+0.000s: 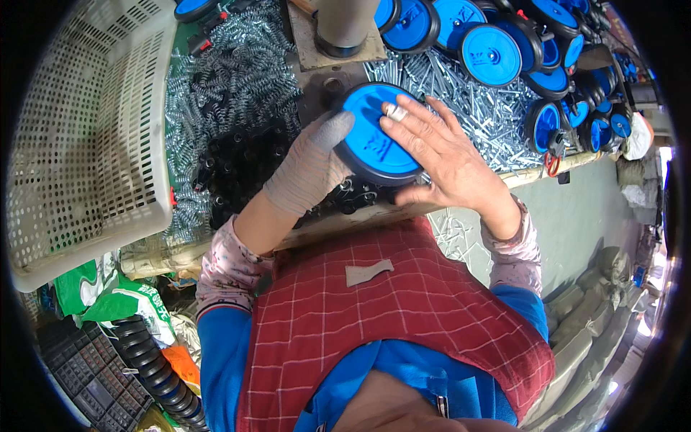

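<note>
A blue wheel (389,147) with a black tyre is held tilted over the workbench, between both hands. My left hand (309,165), in a thin grey glove, grips its left rim, thumb on the blue face and the other fingers hidden underneath. My right hand (443,155) is bare, with white tape round one finger. Its fingers lie across the right part of the wheel, and the thumb sits by the lower rim. Behind the wheel is a metal post (347,25) on a base plate. Small black parts (237,169) are heaped beside my left hand.
Loose metal springs (245,79) cover the bench's left part, next to a white perforated crate (93,137). Long metal pins (461,90) lie piled behind my right hand. Several more blue wheels (491,55) are stacked at the far right. Black stacked rings (147,353) stand at lower left.
</note>
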`<state>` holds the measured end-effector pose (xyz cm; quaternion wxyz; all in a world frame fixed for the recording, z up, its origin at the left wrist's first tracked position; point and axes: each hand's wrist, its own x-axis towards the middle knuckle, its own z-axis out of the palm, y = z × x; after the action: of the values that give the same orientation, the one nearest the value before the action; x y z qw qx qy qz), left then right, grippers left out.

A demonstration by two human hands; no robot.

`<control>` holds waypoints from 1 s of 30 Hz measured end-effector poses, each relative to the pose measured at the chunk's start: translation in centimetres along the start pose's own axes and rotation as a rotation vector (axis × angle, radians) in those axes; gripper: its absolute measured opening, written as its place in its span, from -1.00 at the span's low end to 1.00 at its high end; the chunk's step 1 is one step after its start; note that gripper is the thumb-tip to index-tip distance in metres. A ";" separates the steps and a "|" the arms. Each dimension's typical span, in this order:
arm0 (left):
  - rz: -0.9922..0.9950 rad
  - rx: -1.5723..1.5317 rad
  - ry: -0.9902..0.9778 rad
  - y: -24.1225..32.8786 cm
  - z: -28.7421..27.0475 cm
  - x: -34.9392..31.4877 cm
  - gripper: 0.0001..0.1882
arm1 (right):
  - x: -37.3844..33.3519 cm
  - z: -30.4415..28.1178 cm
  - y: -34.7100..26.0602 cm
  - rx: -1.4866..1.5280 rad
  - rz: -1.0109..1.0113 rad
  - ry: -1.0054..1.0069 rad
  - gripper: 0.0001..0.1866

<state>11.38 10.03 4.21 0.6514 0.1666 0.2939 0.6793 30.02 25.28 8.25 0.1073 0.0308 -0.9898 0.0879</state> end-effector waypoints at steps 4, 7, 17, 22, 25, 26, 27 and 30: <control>-0.195 0.879 -0.086 -0.2 -0.9 1.6 -0.37 | -3.7 2.1 3.2 0.096 0.151 0.324 -0.35; -0.263 1.831 -0.226 -1.7 -0.7 3.0 -0.32 | -5.1 2.9 3.2 0.507 0.886 0.414 -0.55; 0.067 1.153 0.261 0.0 -2.5 3.1 -0.40 | -2.1 10.2 5.0 1.492 0.841 1.047 -0.70; 0.079 0.507 0.452 1.3 -3.1 3.6 -0.57 | 0.8 11.4 4.3 1.287 0.807 0.934 -0.69; 0.041 0.467 0.467 1.6 -3.1 3.8 -0.56 | 2.4 11.1 3.2 1.161 0.792 0.897 -0.67; 0.022 0.477 0.482 1.7 -3.1 3.8 -0.56 | 2.8 10.9 2.9 1.147 0.782 0.879 -0.67; 0.021 0.499 0.466 1.9 -3.0 3.8 -0.55 | 3.2 11.0 2.7 1.107 0.764 0.875 -0.67; 0.014 0.586 0.451 2.1 -3.2 3.7 -0.52 | 4.5 10.8 1.2 1.091 0.698 0.859 -0.67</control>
<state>7.41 13.15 2.42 0.4901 0.1940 0.6110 0.5906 23.30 24.31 -1.35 0.4173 -0.2711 -0.6306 0.5956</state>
